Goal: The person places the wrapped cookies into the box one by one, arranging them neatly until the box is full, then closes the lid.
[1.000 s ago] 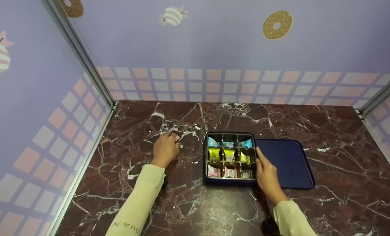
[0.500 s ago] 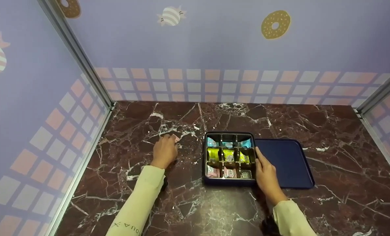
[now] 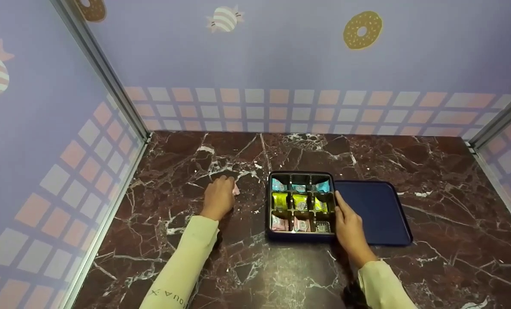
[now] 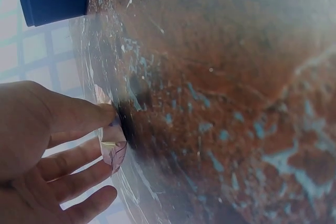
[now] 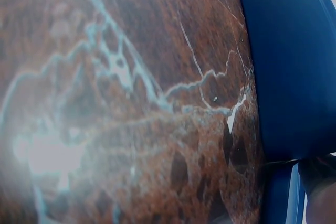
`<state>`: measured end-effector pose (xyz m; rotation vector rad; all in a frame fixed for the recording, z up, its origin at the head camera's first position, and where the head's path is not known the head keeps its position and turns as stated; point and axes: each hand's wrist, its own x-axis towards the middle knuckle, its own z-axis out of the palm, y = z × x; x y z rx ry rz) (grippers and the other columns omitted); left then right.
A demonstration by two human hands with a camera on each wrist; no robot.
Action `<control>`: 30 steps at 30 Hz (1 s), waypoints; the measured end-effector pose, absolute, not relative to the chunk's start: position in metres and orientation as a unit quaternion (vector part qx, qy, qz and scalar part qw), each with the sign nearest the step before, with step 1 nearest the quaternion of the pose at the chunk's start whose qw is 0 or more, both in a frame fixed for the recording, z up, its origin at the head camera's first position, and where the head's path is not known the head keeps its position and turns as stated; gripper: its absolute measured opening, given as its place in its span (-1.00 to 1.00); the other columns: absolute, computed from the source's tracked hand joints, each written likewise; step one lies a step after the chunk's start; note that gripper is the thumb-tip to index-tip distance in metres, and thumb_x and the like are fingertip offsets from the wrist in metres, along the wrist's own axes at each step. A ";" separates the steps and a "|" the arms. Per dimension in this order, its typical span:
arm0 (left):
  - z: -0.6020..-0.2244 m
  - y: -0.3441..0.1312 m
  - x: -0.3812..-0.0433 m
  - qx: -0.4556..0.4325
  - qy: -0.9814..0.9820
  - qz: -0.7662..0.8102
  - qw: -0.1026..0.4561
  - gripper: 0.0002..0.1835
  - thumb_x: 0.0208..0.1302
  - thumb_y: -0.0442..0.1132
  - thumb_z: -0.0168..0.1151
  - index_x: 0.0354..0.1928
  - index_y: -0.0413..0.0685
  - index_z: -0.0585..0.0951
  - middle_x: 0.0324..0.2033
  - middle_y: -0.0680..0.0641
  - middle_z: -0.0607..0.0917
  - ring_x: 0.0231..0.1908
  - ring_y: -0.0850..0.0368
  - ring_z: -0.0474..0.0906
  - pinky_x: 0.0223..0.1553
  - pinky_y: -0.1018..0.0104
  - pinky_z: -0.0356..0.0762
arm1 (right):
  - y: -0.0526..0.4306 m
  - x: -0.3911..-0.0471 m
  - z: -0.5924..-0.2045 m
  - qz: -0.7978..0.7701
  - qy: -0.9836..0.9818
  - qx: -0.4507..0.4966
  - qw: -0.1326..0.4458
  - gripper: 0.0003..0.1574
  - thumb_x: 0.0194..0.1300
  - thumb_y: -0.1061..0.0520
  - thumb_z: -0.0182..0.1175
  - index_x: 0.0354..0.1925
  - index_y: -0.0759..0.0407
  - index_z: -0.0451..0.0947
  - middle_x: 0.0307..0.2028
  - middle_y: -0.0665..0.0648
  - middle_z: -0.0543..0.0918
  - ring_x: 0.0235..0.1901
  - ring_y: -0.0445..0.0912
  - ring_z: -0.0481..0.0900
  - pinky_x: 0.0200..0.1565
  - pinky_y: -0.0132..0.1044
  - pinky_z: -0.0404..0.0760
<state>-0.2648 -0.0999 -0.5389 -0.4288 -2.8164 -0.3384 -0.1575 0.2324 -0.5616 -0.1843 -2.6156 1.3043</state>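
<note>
My left hand (image 3: 219, 198) is low over the tabletop, left of the box. Its thumb and fingers pinch a small pink wrapped candy (image 4: 112, 148), whose pink edge shows beside the fingertips in the head view. A dark blue box (image 3: 300, 237) holds a nine-compartment tray with light blue candies (image 3: 323, 186) at the back, yellow-green candies (image 3: 300, 202) in the middle row and pink candies (image 3: 279, 223) in front. Patterned flooring shows in the front right compartment. My right hand (image 3: 350, 227) rests with straight fingers against the box's right side; its other fingers are hidden.
The dark blue lid (image 3: 375, 212) lies flat to the right of the box, partly behind my right hand. Everything stands on a dark red marbled tabletop (image 3: 238, 266). Patterned lilac walls (image 3: 255, 60) enclose the back and both sides.
My left hand has shifted slightly to the right, and the pink candy has moved right and toward me with it. My right hand, the box and the lid stay in place.
</note>
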 end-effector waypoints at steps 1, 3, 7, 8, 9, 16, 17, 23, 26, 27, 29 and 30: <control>-0.539 -0.100 -0.265 -0.148 -0.973 -0.117 0.134 -0.90 -0.01 -0.48 0.26 -0.43 -0.19 0.60 -0.45 -0.19 0.62 -0.41 -0.21 0.61 -0.37 -0.12 0.55 | 0.232 -0.157 -0.561 0.443 -0.888 -0.062 0.107 -0.40 0.48 0.22 -0.08 0.44 0.10 0.19 0.35 0.30 0.33 0.34 0.18 0.33 0.33 0.07 0.31; -0.538 -0.099 -0.264 -0.149 -0.974 -0.116 0.127 -0.88 -0.03 -0.47 0.28 -0.41 -0.19 0.59 -0.44 -0.20 0.62 -0.39 -0.21 0.61 -0.34 -0.12 0.56 | 0.232 -0.158 -0.561 0.443 -0.888 -0.060 0.108 -0.40 0.48 0.22 -0.08 0.44 0.10 0.19 0.35 0.29 0.33 0.34 0.18 0.33 0.33 0.07 0.31; -0.537 -0.098 -0.262 -0.146 -0.976 -0.117 0.107 -0.81 -0.07 -0.44 0.34 -0.35 -0.21 0.58 -0.39 -0.22 0.63 -0.34 -0.22 0.62 -0.27 -0.14 0.56 | 0.232 -0.158 -0.561 0.442 -0.889 -0.059 0.103 -0.40 0.49 0.21 -0.09 0.44 0.09 0.18 0.36 0.29 0.32 0.35 0.18 0.32 0.34 0.06 0.30; -0.536 -0.098 -0.262 -0.146 -0.977 -0.116 0.104 -0.79 -0.08 -0.43 0.35 -0.33 -0.21 0.58 -0.38 -0.23 0.63 -0.34 -0.23 0.62 -0.26 -0.15 0.56 | 0.232 -0.158 -0.561 0.442 -0.889 -0.060 0.102 -0.40 0.49 0.20 -0.09 0.44 0.09 0.18 0.36 0.29 0.32 0.35 0.18 0.32 0.34 0.06 0.30; -0.536 -0.098 -0.262 -0.147 -0.977 -0.115 0.102 -0.79 -0.08 -0.42 0.36 -0.33 -0.21 0.59 -0.37 -0.23 0.63 -0.33 -0.23 0.62 -0.25 -0.15 0.56 | 0.232 -0.158 -0.560 0.443 -0.889 -0.060 0.102 -0.40 0.48 0.21 -0.09 0.44 0.08 0.18 0.36 0.29 0.32 0.35 0.18 0.32 0.34 0.07 0.30; -0.531 -0.095 -0.259 -0.157 -0.976 -0.110 0.102 -0.76 -0.07 -0.38 0.38 -0.29 -0.22 0.60 -0.37 -0.23 0.63 -0.33 -0.22 0.62 -0.26 -0.13 0.57 | 0.232 -0.158 -0.560 0.440 -0.890 -0.057 0.104 -0.39 0.48 0.22 -0.08 0.44 0.09 0.18 0.34 0.31 0.34 0.31 0.18 0.38 0.29 0.09 0.36; -0.530 -0.094 -0.258 -0.160 -0.976 -0.111 0.101 -0.76 -0.07 -0.39 0.38 -0.29 -0.22 0.60 -0.37 -0.22 0.63 -0.33 -0.21 0.62 -0.27 -0.13 0.57 | 0.232 -0.158 -0.560 0.439 -0.891 -0.057 0.106 -0.40 0.48 0.23 -0.08 0.44 0.09 0.19 0.34 0.32 0.35 0.30 0.18 0.38 0.28 0.09 0.37; -0.523 -0.086 -0.253 -0.182 -0.970 -0.112 0.119 -0.81 -0.05 -0.39 0.35 -0.32 -0.19 0.60 -0.40 -0.21 0.62 -0.37 -0.20 0.61 -0.31 -0.11 0.56 | 0.232 -0.158 -0.561 0.436 -0.891 -0.060 0.107 -0.41 0.48 0.22 -0.08 0.43 0.11 0.21 0.33 0.32 0.36 0.33 0.19 0.34 0.32 0.08 0.32; -0.520 -0.082 -0.250 -0.190 -0.968 -0.105 0.128 -0.78 -0.07 -0.38 0.35 -0.30 -0.20 0.60 -0.39 -0.20 0.63 -0.36 -0.19 0.61 -0.31 -0.09 0.56 | 0.232 -0.158 -0.560 0.437 -0.891 -0.061 0.104 -0.41 0.48 0.22 -0.08 0.43 0.10 0.20 0.33 0.32 0.35 0.33 0.19 0.33 0.33 0.08 0.31; -0.519 -0.080 -0.250 -0.192 -0.968 -0.102 0.128 -0.77 -0.07 -0.37 0.35 -0.29 -0.20 0.60 -0.38 -0.20 0.63 -0.36 -0.19 0.61 -0.30 -0.09 0.55 | 0.232 -0.158 -0.560 0.438 -0.891 -0.061 0.104 -0.41 0.48 0.22 -0.08 0.43 0.10 0.20 0.33 0.32 0.36 0.33 0.19 0.34 0.33 0.08 0.31; -0.517 -0.078 -0.248 -0.195 -0.967 -0.097 0.131 -0.77 -0.06 -0.37 0.34 -0.28 -0.20 0.59 -0.37 -0.20 0.63 -0.35 -0.19 0.61 -0.30 -0.08 0.55 | 0.232 -0.158 -0.560 0.440 -0.890 -0.061 0.105 -0.41 0.48 0.22 -0.08 0.43 0.10 0.21 0.33 0.32 0.36 0.33 0.19 0.34 0.33 0.07 0.31; -0.516 -0.077 -0.247 -0.197 -0.967 -0.096 0.133 -0.76 -0.07 -0.37 0.35 -0.28 -0.20 0.59 -0.37 -0.20 0.63 -0.35 -0.19 0.61 -0.31 -0.07 0.55 | 0.232 -0.158 -0.560 0.440 -0.890 -0.060 0.105 -0.41 0.48 0.22 -0.08 0.43 0.10 0.21 0.33 0.32 0.36 0.33 0.19 0.34 0.33 0.08 0.31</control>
